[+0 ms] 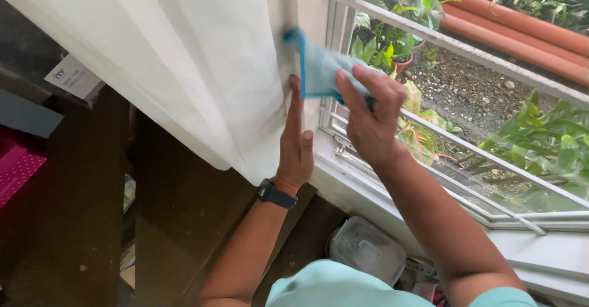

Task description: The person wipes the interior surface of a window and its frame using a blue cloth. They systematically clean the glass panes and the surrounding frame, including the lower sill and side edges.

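My right hand (pixel 368 120) grips a blue cloth (pixel 319 67) and holds it against the white window frame (pixel 334 24). My left hand (pixel 296 141) lies flat with fingers pointing up, pressing the white curtain (pixel 184 55) aside at its edge. A dark watch and an orange band sit on my left wrist. The cloth's upper corner sticks up past the curtain's edge.
White window bars (pixel 466 52) cross the opening, with green potted plants (pixel 392 43) and orange pipes (pixel 521 31) outside. A clear lidded plastic container (pixel 367 248) sits below the sill. Dark wooden furniture (pixel 67 221) and a pink item (pixel 15 169) lie at left.
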